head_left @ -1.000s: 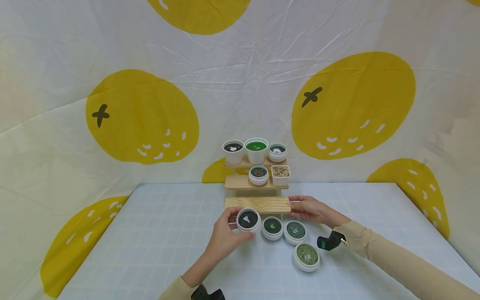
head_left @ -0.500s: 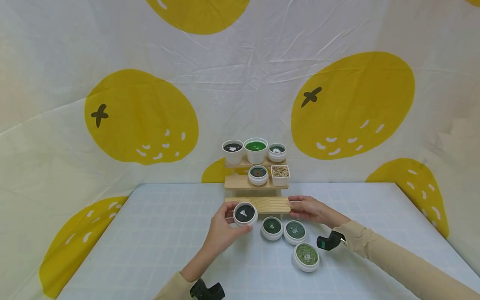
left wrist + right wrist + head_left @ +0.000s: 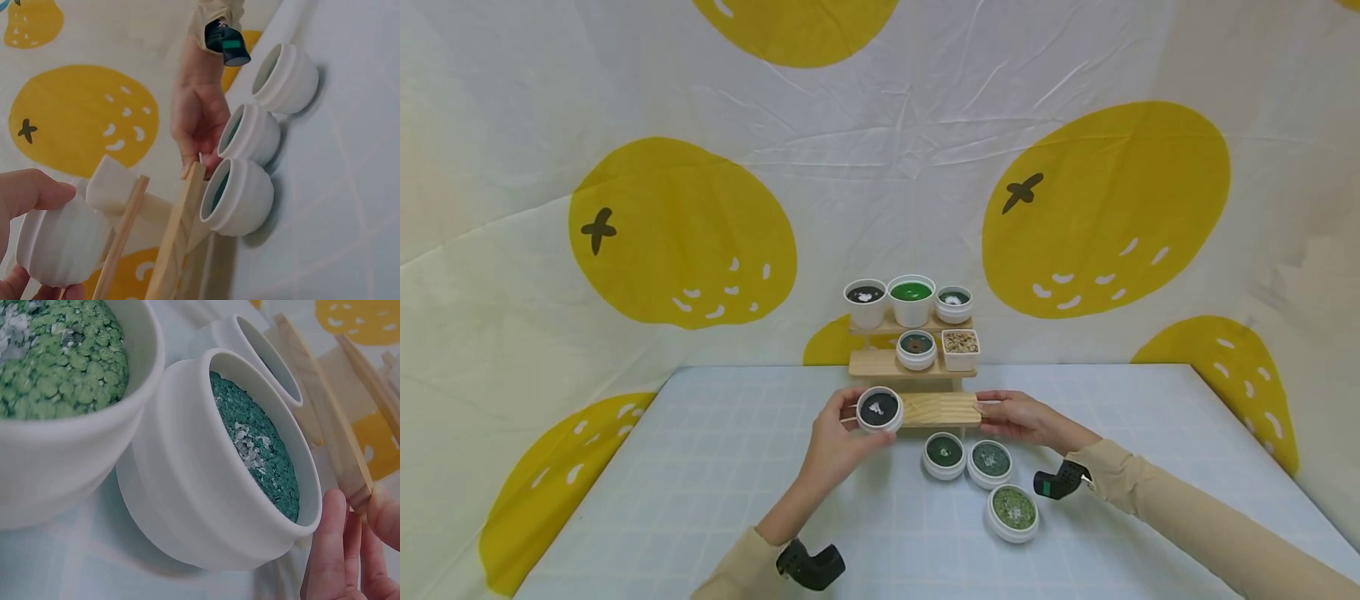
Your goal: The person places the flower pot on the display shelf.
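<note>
My left hand (image 3: 833,448) grips a small white pot (image 3: 880,410) with a dark filling and a pale fleck on top. The pot is held upright in front of the left part of the lowest board (image 3: 942,409) of a three-step wooden stand; whether it touches the board I cannot tell. In the left wrist view, thumb and fingers wrap the ribbed side of that pot (image 3: 62,240). At the other end, my right hand (image 3: 1021,419) pinches the board's right tip. The right wrist view shows the thumb above the board (image 3: 334,425) and fingers below it.
In front of the stand sit white pots with dark green (image 3: 944,456), grey-green (image 3: 991,462) and light green (image 3: 1014,512) fillings. The middle step bears a round pot (image 3: 916,350) and a square pebble pot (image 3: 961,350). Three pots, including a bright green one (image 3: 912,302), top the stand.
My left hand has lifted the pot up and leftward, from in front of the stand to the left part of the lowest board. My right hand stays on the board's end.
</note>
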A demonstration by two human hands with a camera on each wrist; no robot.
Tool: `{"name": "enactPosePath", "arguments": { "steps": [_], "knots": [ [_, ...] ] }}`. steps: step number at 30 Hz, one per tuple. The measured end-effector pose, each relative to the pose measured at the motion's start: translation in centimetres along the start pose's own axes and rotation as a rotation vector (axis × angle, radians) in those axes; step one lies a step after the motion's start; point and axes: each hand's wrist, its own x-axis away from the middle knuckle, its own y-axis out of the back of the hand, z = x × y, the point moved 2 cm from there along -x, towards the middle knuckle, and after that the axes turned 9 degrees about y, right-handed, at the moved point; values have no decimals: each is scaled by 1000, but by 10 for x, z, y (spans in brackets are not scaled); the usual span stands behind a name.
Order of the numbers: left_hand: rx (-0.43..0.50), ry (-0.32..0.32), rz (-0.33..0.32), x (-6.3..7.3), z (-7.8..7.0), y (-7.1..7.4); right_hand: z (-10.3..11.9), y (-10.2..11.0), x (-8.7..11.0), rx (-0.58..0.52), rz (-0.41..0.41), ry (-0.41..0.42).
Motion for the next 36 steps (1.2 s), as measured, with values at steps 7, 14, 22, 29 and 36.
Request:
{"name": "enactPosePath", "arguments": {
  "steps": [7, 14, 22, 29, 36],
  "knots": [
    [-4, 13, -19, -7, -5, 5, -1, 0, -2, 4, -13, -4],
    [-24, 25, -49, -12, -9, 9, 0, 0, -2, 9, -8, -4],
    [-33, 15, -69, -16, -11, 13, 1, 0, 0, 10, 3, -2],
    [-30, 15, -73, -19, -12, 18, 1, 1, -2, 21, -9, -8],
    [-39, 36, -100, -28, -11, 26, 0, 1, -2, 14, -9, -8]
  ]
}}
